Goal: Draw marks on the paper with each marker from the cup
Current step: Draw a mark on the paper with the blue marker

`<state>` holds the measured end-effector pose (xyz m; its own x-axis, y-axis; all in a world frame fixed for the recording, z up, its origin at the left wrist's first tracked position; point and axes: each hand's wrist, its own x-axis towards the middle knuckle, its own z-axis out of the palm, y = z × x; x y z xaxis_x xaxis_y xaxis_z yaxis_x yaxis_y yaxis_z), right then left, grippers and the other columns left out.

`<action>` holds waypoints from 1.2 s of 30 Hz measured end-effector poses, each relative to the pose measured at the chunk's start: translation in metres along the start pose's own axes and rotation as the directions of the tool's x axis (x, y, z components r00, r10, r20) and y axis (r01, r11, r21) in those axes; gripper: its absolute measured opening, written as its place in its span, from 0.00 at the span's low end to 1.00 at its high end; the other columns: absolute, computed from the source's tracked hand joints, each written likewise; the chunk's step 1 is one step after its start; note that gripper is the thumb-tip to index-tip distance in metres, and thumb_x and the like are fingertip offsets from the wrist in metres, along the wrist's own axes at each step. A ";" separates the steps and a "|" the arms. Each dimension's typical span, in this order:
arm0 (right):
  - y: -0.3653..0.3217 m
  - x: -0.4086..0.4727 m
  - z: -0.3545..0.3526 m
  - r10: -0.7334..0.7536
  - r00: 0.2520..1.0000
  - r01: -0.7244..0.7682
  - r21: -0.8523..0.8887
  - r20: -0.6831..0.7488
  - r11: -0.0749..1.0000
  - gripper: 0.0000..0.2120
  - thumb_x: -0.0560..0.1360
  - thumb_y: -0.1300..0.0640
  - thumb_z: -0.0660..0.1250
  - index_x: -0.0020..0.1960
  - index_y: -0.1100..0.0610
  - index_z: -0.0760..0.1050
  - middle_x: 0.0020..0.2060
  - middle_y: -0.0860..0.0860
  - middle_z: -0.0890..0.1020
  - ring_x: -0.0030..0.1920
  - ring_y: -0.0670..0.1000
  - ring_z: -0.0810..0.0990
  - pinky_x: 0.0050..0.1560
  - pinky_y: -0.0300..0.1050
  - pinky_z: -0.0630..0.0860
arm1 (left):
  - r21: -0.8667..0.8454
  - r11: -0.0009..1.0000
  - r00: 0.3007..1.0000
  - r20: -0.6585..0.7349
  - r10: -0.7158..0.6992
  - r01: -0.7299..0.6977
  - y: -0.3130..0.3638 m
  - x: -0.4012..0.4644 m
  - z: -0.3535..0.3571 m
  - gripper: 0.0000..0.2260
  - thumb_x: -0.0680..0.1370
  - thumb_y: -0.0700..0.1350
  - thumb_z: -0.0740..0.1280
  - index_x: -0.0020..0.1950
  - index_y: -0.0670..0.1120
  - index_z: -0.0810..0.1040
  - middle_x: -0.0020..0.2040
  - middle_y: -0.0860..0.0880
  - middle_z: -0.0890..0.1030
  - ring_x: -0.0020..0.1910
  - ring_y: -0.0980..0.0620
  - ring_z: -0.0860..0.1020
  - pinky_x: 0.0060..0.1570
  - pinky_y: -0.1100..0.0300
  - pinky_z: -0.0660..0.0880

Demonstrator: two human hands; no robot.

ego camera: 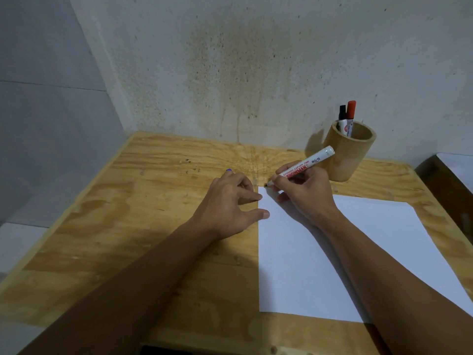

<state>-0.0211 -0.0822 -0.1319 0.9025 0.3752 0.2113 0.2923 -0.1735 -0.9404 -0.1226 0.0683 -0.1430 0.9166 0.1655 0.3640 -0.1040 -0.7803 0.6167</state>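
A white sheet of paper (358, 252) lies on the right half of the wooden table (128, 226). My right hand (304, 193) grips an uncapped white marker (311, 162) with a red label, its dark tip touching the paper's far left corner. My left hand (230, 201) rests beside the paper with thumb and forefinger on its left edge. A small blue cap (228, 170) pokes out behind that hand's fingers. Behind my right hand stands a bamboo cup (350, 155) holding a black-capped marker (342, 115) and a red-capped marker (351, 110).
A stained concrete wall (256, 73) runs right behind the table and the cup. A dark wooden piece of furniture (445, 183) stands past the table's right edge. Pale tiled floor (38, 124) lies to the left.
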 end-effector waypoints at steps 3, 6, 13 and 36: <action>0.000 0.000 0.000 0.010 1.000 -0.011 0.025 0.011 1.000 0.06 0.72 0.66 0.73 0.46 0.68 0.80 0.41 0.61 0.84 0.40 0.55 0.85 0.39 0.42 0.84 | 0.012 1.000 1.000 0.006 0.005 -0.005 -0.001 0.000 0.000 0.16 0.67 0.55 0.76 0.51 0.49 0.85 0.47 0.54 0.77 0.50 0.54 0.71 0.56 0.47 0.71; 0.000 -0.002 0.000 0.019 1.000 -0.020 0.063 0.025 0.998 0.06 0.72 0.67 0.73 0.47 0.70 0.80 0.40 0.63 0.84 0.36 0.53 0.85 0.36 0.41 0.83 | 0.024 1.000 1.000 0.008 0.012 -0.012 -0.001 0.000 0.000 0.16 0.67 0.55 0.75 0.51 0.49 0.85 0.47 0.54 0.77 0.50 0.53 0.71 0.56 0.47 0.70; 0.002 -0.001 0.000 0.015 0.999 -0.018 0.072 0.045 0.997 0.06 0.72 0.67 0.74 0.46 0.69 0.80 0.39 0.63 0.85 0.38 0.59 0.85 0.39 0.45 0.84 | 0.010 1.000 1.000 0.004 0.008 -0.008 -0.001 0.000 0.001 0.15 0.67 0.54 0.75 0.50 0.50 0.85 0.47 0.54 0.77 0.50 0.54 0.71 0.57 0.48 0.71; 0.002 -0.002 0.001 0.013 0.996 -0.022 0.104 0.084 0.994 0.06 0.73 0.67 0.73 0.46 0.71 0.80 0.40 0.63 0.84 0.35 0.49 0.85 0.36 0.37 0.81 | 0.013 1.000 1.000 0.004 0.021 -0.022 -0.001 0.000 0.000 0.15 0.67 0.54 0.75 0.51 0.49 0.85 0.47 0.54 0.77 0.49 0.55 0.70 0.56 0.49 0.71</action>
<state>-0.0228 -0.0827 -0.1350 0.8766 0.4478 0.1762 0.2383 -0.0859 -0.9674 -0.1223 0.0691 -0.1437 0.9157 0.1462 0.3743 -0.1188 -0.7913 0.5997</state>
